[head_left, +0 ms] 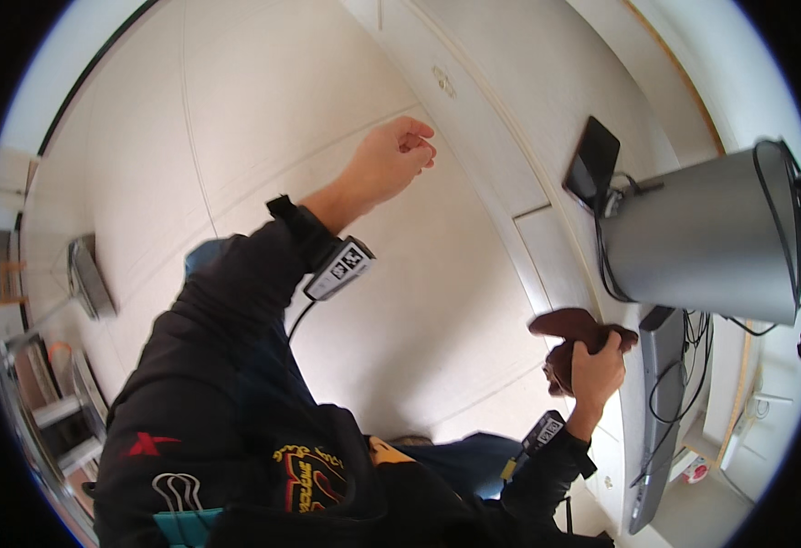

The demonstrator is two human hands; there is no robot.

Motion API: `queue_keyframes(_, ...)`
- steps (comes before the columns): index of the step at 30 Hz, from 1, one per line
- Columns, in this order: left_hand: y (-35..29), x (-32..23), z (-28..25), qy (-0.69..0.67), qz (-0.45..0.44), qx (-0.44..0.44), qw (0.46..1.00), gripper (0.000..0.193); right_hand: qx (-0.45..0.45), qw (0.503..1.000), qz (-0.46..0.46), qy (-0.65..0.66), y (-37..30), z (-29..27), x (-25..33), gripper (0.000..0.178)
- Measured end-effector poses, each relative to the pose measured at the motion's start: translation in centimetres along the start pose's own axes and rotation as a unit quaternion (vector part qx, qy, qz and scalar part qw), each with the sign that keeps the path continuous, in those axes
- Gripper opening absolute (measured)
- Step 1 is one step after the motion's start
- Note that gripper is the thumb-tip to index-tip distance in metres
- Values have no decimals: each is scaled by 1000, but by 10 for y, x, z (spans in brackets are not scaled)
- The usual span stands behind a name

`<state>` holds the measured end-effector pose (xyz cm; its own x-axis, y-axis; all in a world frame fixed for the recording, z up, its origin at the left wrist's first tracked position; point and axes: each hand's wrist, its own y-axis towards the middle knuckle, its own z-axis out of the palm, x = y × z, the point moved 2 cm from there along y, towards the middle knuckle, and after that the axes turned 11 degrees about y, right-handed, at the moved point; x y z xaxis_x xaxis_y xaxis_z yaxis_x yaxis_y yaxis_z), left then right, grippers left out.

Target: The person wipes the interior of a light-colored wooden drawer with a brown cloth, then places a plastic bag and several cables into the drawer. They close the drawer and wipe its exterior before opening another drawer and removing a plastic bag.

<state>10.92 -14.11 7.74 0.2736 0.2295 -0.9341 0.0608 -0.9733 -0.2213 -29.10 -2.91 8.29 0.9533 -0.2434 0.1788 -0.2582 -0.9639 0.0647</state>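
Note:
My right hand (597,370) is closed round a dark reddish-brown cloth (567,352), whose folds stick out to the left of the fingers. The bunched cloth is held over the front edge of a white cabinet (560,247). Farther off, my left hand (391,157) reaches out above the pale floor with its fingers curled in and the thumb close to them. Nothing shows in it. Its nearest neighbour is the cabinet's drawer front. Black straps with small marked boxes sit on both my forearms.
On the cabinet top lie a black phone (592,163), a large grey object (706,239) wrapped in black cables, and a long dark grey box (656,420). A flat mop head (90,277) rests on the floor at left, near a metal stepladder (53,411).

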Motion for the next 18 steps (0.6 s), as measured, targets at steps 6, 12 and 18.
queue_keyframes(6, 120, 59, -13, -81, -102, 42, 991, 43, 22, 979, 139, -146, 18, 18, 23, 45)
queue_keyframes(12, 230, 115, -8, -190, -141, 99, 966, 56, -18, 950, 200, -239, 26, 29, 36, 42)
queue_keyframes(18, 256, 115, 0, -400, -134, 100, 901, 43, 20, 914, 281, -291, 44, 30, 58, 45)
